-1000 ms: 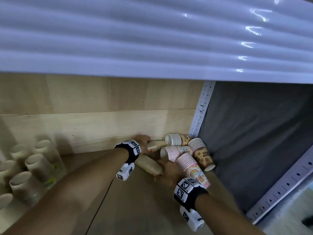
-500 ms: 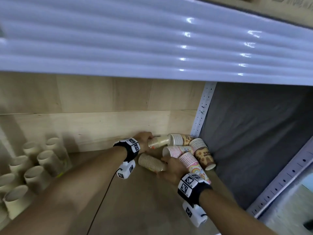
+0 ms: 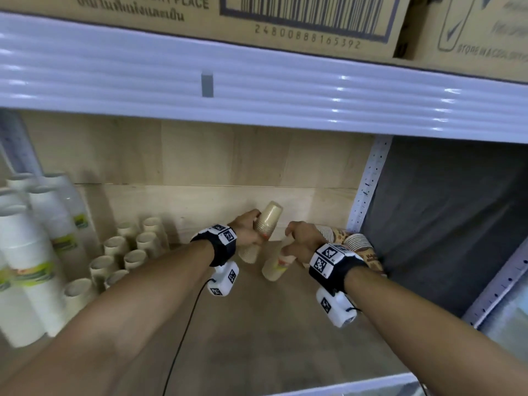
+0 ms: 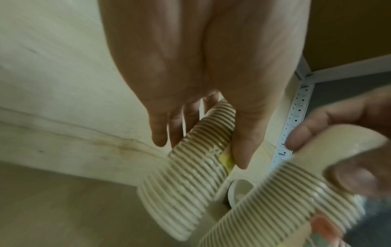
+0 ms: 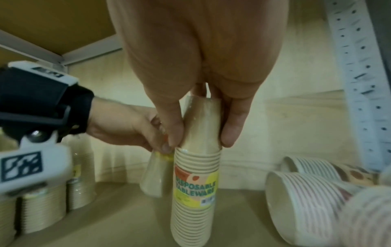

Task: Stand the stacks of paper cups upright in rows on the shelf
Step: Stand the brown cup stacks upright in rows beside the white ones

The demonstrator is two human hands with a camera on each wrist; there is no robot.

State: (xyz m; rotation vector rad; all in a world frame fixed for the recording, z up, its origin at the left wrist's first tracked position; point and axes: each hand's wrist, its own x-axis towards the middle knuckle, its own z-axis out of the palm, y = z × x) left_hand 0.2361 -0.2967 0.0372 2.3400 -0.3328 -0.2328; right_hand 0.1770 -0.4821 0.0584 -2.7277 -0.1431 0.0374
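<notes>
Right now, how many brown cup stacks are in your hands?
2. The first brown stack is gripped by the left hand, tilted, near the back wall. The second brown stack is gripped near its top by the right hand, just beside it.

Two wrapped stacks of kraft-brown paper cups (image 3: 264, 230) were held above the wooden shelf (image 3: 257, 324), rims down, the left one tilted. The right stack (image 5: 195, 183) bore a "Disposable Tableware" label. Striped patterned stacks (image 5: 306, 197) lay on their sides at far right; plain stacks (image 3: 125, 252) stood upright at left.
</notes>
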